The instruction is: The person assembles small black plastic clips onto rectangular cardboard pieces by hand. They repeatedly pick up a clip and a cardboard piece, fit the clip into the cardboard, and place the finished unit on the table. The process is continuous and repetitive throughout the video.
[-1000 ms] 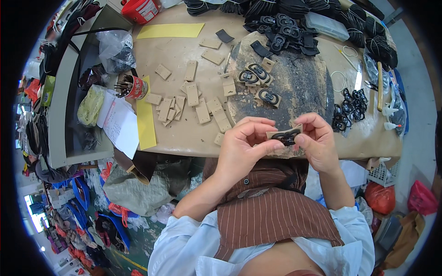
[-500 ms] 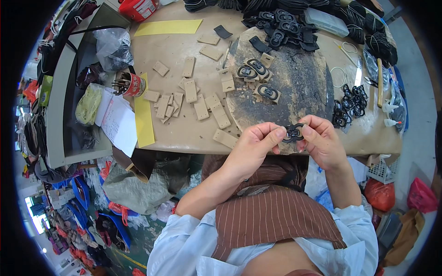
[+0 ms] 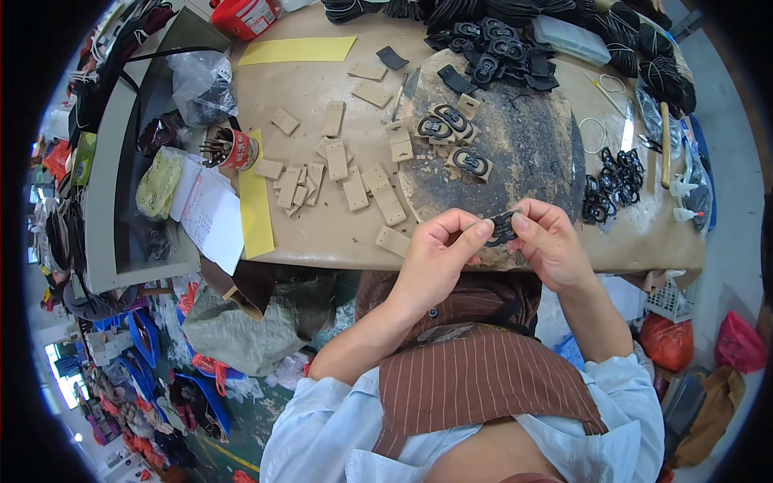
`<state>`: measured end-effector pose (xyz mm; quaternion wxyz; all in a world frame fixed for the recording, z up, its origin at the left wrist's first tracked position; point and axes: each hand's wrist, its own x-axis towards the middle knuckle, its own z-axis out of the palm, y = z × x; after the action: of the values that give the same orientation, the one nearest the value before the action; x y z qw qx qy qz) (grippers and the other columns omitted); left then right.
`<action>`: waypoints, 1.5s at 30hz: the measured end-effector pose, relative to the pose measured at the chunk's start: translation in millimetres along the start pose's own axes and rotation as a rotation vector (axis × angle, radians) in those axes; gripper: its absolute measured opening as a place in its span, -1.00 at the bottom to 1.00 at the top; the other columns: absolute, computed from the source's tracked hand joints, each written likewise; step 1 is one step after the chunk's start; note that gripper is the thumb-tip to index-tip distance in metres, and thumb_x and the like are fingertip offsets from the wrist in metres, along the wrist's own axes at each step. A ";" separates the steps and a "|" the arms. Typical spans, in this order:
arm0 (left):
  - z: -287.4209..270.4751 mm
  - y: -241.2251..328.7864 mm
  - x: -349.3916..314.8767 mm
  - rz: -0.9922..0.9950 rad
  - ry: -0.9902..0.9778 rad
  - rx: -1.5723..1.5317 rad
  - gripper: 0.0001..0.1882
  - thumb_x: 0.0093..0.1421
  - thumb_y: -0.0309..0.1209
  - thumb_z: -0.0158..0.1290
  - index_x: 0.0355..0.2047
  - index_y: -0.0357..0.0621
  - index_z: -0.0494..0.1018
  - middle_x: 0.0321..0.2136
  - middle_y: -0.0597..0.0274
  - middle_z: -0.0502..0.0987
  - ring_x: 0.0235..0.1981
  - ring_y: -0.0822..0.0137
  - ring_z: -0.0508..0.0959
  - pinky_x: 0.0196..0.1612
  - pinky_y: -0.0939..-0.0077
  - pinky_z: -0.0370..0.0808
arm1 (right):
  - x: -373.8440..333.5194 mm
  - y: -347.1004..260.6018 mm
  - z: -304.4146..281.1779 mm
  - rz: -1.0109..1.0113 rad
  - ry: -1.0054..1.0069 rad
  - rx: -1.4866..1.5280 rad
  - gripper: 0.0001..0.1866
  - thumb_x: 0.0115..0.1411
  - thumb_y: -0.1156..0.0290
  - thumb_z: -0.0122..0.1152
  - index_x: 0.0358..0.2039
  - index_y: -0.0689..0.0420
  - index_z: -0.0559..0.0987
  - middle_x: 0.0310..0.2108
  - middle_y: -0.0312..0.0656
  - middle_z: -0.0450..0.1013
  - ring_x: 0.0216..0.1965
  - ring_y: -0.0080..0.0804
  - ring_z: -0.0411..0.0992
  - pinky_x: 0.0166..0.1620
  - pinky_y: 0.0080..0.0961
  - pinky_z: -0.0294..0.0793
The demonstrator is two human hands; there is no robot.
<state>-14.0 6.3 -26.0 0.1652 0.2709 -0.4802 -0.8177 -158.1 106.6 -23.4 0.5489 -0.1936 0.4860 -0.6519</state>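
Observation:
Between my two hands, over the near edge of a round dark worn board [image 3: 531, 145], is a small black buckle [image 3: 502, 229]. My left hand [image 3: 443, 253] pinches one end of it between thumb and finger, and my right hand [image 3: 550, 243] pinches the other end. Fingertips cover part of it. Beyond my hands, beige tabs fitted with black buckles [image 3: 470, 162] rest on the board. Loose beige tabs [image 3: 354, 189] with small holes lie scattered to the left. A heap of loose black buckles [image 3: 613, 185] sits to the right of the board.
Black tabs with buckles [image 3: 499, 52] are piled at the board's far edge. A hammer [image 3: 665, 145] lies at the right. On the left are a red tin of tools [image 3: 239, 150], yellow strips [image 3: 258, 205] and papers [image 3: 211, 211]. The table's near edge [image 3: 338, 259] runs below my hands.
Both hands have shifted slightly left and up with the buckle. The buckle is now turned to another angle, and my right fingers have come closer to the left ones.

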 end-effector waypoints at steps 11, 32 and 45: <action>-0.3 -3.6 14.3 -0.047 -0.029 -0.336 -0.88 0.10 -0.44 0.10 -0.43 -0.21 0.41 -0.44 0.32 0.50 -0.37 0.59 0.43 -0.25 0.72 0.34 | -6.2 0.8 -0.8 -0.154 -0.002 -0.142 -0.90 0.16 0.44 0.08 -0.38 0.22 0.45 -0.52 -0.43 0.33 -0.48 -0.79 0.25 -0.40 -0.81 0.22; -42.3 1.6 79.0 0.460 0.580 1.573 -0.36 0.13 -0.12 0.00 0.11 -0.23 0.13 0.13 -0.30 0.00 0.17 -0.14 0.05 0.16 0.14 0.03 | -31.7 -72.7 75.3 -1.715 0.318 -0.364 -0.89 0.12 0.24 0.03 -0.43 -0.03 0.41 -0.59 -0.39 0.38 -0.61 -0.50 0.33 -0.53 -0.53 0.25; -27.1 -15.5 80.1 0.497 0.317 1.532 -0.20 0.08 -0.12 0.05 0.17 -0.33 -0.03 0.15 -0.17 0.07 0.22 -0.10 -0.03 0.21 0.00 -0.19 | -24.9 -68.9 66.8 -1.826 0.352 -0.236 -0.97 0.08 0.37 0.01 -0.47 -0.02 0.39 -0.71 -0.41 0.31 -0.69 -0.51 0.28 -0.57 -0.51 0.18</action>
<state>-61.8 -47.5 -72.9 0.1766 0.3067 -0.9225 -0.1544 -133.9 95.8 72.2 -0.2799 -0.4532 0.2851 -0.7969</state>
